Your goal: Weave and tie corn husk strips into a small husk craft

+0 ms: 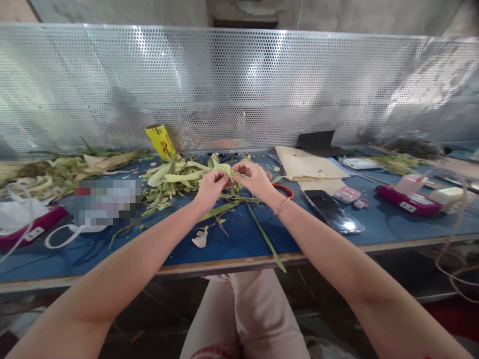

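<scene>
My left hand (214, 187) and my right hand (255, 179) meet over the middle of the blue table. Both have their fingers pinched on a pale green leaf strip (224, 169), and the fingertips partly cover it. Just left of them lies a heap of pale green leaf strips (175, 177), some curled. A long narrow green leaf (266, 237) runs below my right hand and over the front edge. A red loop handle (284, 189) shows beside my right wrist; the rest of that tool is hidden.
A black phone (333, 212), beige paper (309, 164) and a pink case (347, 194) lie to the right. Purple power strips (409, 201) with cords sit at both sides. A yellow tube (160, 141) leans near the perforated metal screen (239, 89). More dry leaves (71, 172) lie left.
</scene>
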`<state>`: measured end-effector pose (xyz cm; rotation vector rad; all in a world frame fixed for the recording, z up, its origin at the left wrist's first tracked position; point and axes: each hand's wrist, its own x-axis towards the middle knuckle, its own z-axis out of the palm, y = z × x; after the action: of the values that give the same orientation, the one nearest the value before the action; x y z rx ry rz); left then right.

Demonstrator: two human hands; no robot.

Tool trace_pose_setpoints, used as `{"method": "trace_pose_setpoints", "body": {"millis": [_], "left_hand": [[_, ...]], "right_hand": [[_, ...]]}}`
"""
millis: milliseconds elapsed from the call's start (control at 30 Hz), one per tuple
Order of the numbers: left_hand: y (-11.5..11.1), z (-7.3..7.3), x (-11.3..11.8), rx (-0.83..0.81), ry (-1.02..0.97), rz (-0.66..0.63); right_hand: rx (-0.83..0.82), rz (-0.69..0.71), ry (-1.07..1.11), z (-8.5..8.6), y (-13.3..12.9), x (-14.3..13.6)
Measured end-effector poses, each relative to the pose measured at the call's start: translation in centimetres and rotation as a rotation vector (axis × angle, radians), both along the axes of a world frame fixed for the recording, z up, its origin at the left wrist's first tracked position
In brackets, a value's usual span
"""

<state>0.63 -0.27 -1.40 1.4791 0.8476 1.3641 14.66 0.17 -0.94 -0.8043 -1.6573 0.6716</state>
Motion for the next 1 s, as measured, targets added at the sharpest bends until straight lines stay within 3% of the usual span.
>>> {"method": "trace_pose_setpoints", "body": {"millis": [200, 333, 467, 567, 767, 1000], "left_hand": [[0.2, -0.4, 0.0, 0.122, -0.003, 0.071], [-0.2, -0.2, 0.2, 0.133, 0.011, 0.109], [-0.3, -0.1, 0.2, 0.149, 0.023, 0.15], [-0.3, -0.1, 0.1, 0.164, 0.049, 0.187], [-0.4, 0.1, 0.0, 0.179, 0.038, 0.197], [-0.2, 0.0, 0.1, 0.182, 0.002, 0.175]], "right_hand": [[0.042, -0.03, 0.048, 0.1, -0.4, -0.4], [0.029, -0.123, 0.066, 0.2, -0.8, -0.7], [-0.011, -0.216, -0.087, 0.3, -1.2, -0.8], [-0.07, -0.12, -0.184, 0.1, -1.1, -0.9], [-0.15, 0.127, 0.024, -0.2, -0.9, -1.1], [-0.213, 0.147, 0.107, 0.2, -1.4, -1.1]]}}
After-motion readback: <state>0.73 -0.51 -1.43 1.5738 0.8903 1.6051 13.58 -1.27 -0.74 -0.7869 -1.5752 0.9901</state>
